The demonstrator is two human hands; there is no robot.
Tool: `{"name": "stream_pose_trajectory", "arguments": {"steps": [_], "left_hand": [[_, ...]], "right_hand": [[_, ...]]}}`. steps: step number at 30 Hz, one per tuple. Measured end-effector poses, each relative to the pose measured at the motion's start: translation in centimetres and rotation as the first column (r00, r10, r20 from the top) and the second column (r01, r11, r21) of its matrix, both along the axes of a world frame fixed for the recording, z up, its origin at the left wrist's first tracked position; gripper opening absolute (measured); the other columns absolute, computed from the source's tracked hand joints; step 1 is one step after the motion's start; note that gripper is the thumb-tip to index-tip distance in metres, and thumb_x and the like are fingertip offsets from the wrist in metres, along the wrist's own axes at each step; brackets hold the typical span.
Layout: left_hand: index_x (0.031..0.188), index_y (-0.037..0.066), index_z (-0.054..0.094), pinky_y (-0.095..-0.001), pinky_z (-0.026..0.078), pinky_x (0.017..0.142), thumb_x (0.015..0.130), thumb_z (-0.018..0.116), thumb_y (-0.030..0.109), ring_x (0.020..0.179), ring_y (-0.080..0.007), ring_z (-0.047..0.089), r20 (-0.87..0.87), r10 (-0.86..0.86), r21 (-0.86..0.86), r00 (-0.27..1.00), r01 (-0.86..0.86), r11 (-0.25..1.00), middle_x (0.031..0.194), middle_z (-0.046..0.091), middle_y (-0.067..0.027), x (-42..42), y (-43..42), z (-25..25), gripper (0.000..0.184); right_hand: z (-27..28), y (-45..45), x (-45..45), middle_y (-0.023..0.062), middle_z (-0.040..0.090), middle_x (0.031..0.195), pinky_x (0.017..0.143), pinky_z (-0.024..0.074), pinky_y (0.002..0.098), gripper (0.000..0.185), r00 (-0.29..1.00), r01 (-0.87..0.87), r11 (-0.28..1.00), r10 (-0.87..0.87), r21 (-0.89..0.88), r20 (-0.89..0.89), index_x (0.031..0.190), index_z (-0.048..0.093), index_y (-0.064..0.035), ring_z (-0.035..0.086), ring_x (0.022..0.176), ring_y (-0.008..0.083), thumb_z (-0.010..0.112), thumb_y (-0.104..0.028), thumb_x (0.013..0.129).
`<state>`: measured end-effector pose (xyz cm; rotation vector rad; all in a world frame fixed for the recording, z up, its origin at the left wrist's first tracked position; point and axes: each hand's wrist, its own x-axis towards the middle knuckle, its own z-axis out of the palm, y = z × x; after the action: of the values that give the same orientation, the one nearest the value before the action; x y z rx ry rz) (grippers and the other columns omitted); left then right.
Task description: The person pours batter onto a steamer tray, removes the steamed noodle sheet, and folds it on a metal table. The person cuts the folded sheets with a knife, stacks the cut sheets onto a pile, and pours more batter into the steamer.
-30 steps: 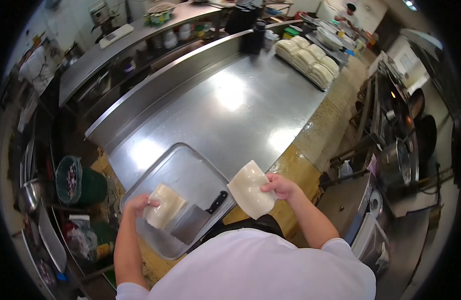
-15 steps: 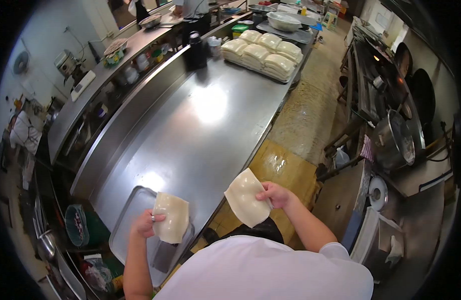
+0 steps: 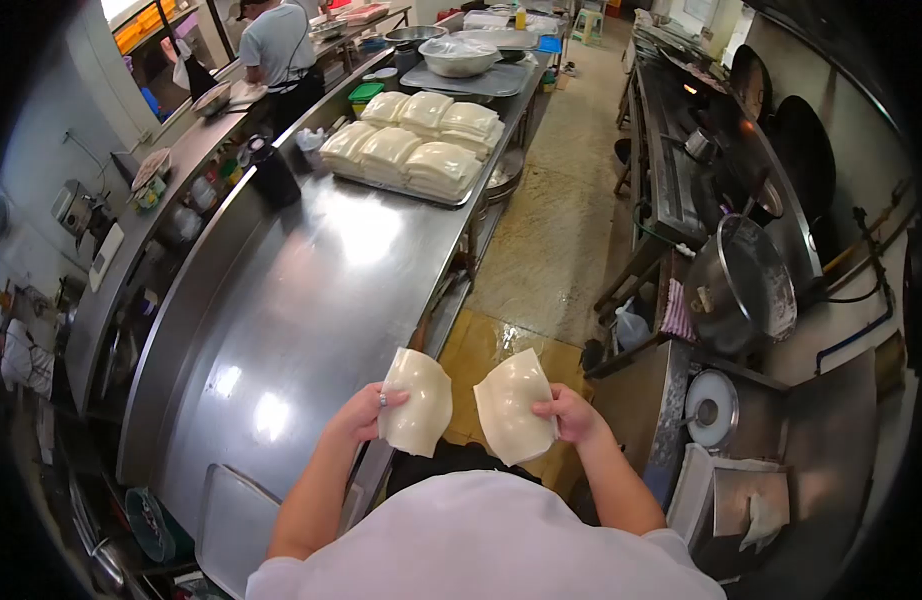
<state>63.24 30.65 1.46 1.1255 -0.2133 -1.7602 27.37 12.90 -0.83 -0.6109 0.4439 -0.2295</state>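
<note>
Steadily, the left hand (image 3: 363, 412) holds a pale left slab (image 3: 421, 402) and the right hand (image 3: 578, 414) a similar right slab (image 3: 513, 405), fingers (image 3: 545, 407) closed on the outer edges, both slabs jutting inward past them with a gap between

The shirt (image 3: 481, 535) is white, faintly lilac in the shade, plain and rounded over the front, with soft creases. Its short sleeves (image 3: 671, 545) are the same white and end in simple edges, leaving both forearms bare. A narrow, silvery ring (image 3: 383, 399) circles one finger of the left hand (image 3: 364, 412). Below the shirt shows black clothing (image 3: 459, 470), its cut unclear.
</note>
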Motion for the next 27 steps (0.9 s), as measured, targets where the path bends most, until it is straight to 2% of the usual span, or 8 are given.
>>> {"name": "stream_pose_trajectory", "arguments": {"steps": [8, 12, 20, 22, 25, 27], "left_hand": [[0.126, -0.004, 0.063, -0.0484, 0.059, 0.096, 0.094, 0.072, 0.011, 0.108, -0.0307, 0.072, -0.040, -0.138, -0.003, 0.990, 0.138, 0.990, 0.121, 0.071, -0.0167, 0.3, -17.7, -0.8, 0.037], [0.125, -0.004, 0.064, -0.0475, 0.058, 0.097, 0.094, 0.073, 0.011, 0.108, -0.0292, 0.072, -0.105, -0.170, -0.062, 0.980, 0.164, 0.985, 0.121, 0.071, -0.0156, 2.1, -26.8, -1.6, 0.036], [0.124, -0.003, 0.066, -0.0436, 0.060, 0.094, 0.093, 0.074, 0.009, 0.104, -0.0274, 0.073, 0.049, -0.142, -0.054, 0.989, 0.144, 0.988, 0.116, 0.072, -0.0139, 7.6, -44.4, 1.7, 0.035], [0.123, -0.001, 0.067, -0.0455, 0.060, 0.093, 0.094, 0.070, 0.005, 0.102, -0.0272, 0.073, 0.122, -0.129, -0.050, 0.984, 0.136, 0.989, 0.115, 0.073, -0.0137, 9.6, -48.3, 2.1, 0.030], [0.123, -0.002, 0.067, -0.0447, 0.060, 0.092, 0.094, 0.070, 0.006, 0.102, -0.0270, 0.073, 0.145, -0.051, -0.108, 0.988, 0.067, 0.992, 0.115, 0.073, -0.0134, 13.0, -53.9, 3.5, 0.030], [0.125, -0.002, 0.065, -0.0442, 0.060, 0.093, 0.095, 0.070, 0.007, 0.104, -0.0272, 0.072, 0.238, -0.022, -0.076, 0.971, 0.042, 0.996, 0.118, 0.072, -0.0135, 15.1, -57.6, 5.0, 0.032]], "right_hand": [[0.5, -10.4, -0.5, 0.0153, 0.073, 0.117, 0.093, 0.0588, 0.0433, 0.043, 0.963, 0.268, 0.963, -0.268, 0.021, 0.022, 0.126, 0.065, 0.0044, 0.073, 0.102, 0.0284, 0.075, -0.007, 0.086], [0.2, -18.5, 1.0, 0.0161, 0.072, 0.120, 0.095, 0.0579, 0.0451, 0.046, 0.952, 0.303, 0.953, -0.304, 0.026, 0.040, 0.128, 0.063, 0.0042, 0.072, 0.105, 0.0297, 0.076, -0.007, 0.085], [3.5, -35.0, 4.0, 0.0152, 0.072, 0.120, 0.096, 0.0573, 0.0448, 0.045, 0.936, 0.349, 0.937, -0.349, -0.001, -0.054, 0.127, 0.063, 0.0049, 0.071, 0.108, 0.0293, 0.076, -0.005, 0.085], [3.3, -38.3, 4.6, 0.0155, 0.072, 0.120, 0.096, 0.0577, 0.0456, 0.045, 0.932, 0.360, 0.933, -0.361, -0.018, -0.032, 0.127, 0.063, 0.0045, 0.071, 0.108, 0.0295, 0.076, -0.006, 0.085], [3.2, -43.3, 6.1, 0.0161, 0.071, 0.121, 0.095, 0.0581, 0.0458, 0.046, 0.939, 0.343, 0.939, -0.343, -0.013, 0.010, 0.128, 0.062, 0.0048, 0.071, 0.108, 0.0299, 0.075, -0.006, 0.086], [3.0, -46.7, 7.2, 0.0166, 0.071, 0.121, 0.095, 0.0583, 0.0458, 0.046, 0.946, 0.322, 0.947, -0.322, 0.000, 0.038, 0.129, 0.062, 0.0049, 0.072, 0.107, 0.0303, 0.075, -0.006, 0.087]]}}
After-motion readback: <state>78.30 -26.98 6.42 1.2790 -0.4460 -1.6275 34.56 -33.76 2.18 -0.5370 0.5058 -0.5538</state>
